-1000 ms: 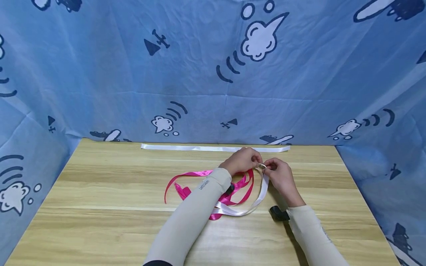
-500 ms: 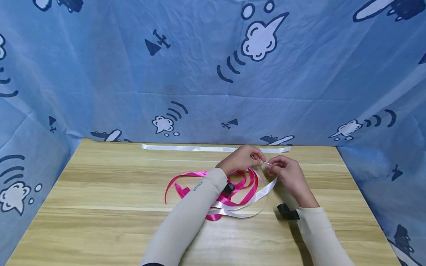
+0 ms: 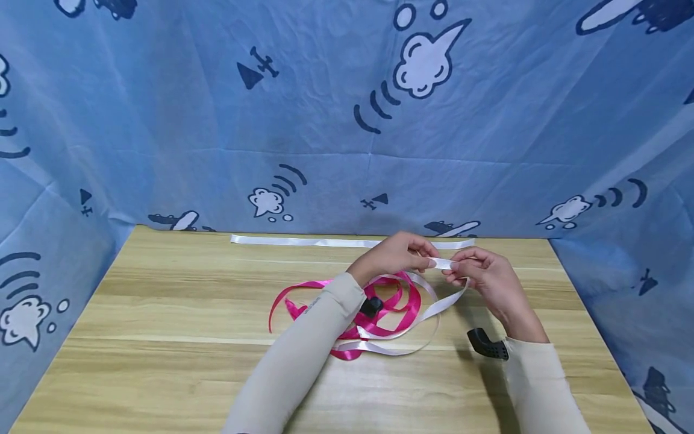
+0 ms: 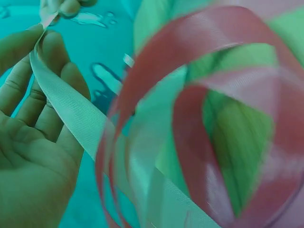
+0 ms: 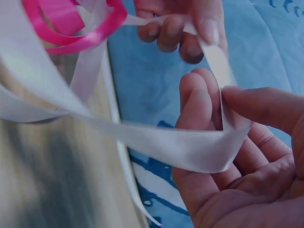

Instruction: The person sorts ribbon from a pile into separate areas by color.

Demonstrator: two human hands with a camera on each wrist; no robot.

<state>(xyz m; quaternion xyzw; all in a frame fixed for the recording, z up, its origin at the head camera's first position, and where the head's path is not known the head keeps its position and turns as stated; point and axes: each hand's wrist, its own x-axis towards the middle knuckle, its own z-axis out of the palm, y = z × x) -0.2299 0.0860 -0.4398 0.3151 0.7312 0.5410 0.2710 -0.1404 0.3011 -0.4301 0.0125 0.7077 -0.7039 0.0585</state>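
A white satin ribbon (image 3: 442, 264) is stretched in a short span between both hands, above the table. My left hand (image 3: 398, 254) pinches it between thumb and fingers; in the left wrist view it runs down past the palm. My right hand (image 3: 490, 280) pinches the other end of the span with thumb and forefinger. In the right wrist view the white ribbon (image 5: 175, 145) folds over the right fingers and trails off left. Below the left hand, loops of pink ribbon (image 3: 414, 301) lie tangled with the white one on the table.
A separate straight white ribbon (image 3: 303, 242) lies along the back edge of the wooden table (image 3: 162, 361). Blue printed cloth (image 3: 325, 108) hangs behind and at both sides. Black wrist cameras, such as the right one (image 3: 488, 345), jut from the sleeves.
Both hands have drawn apart, the right one moving further right, and more white ribbon shows flat between them. The white length hanging from the right hand has shifted right too.
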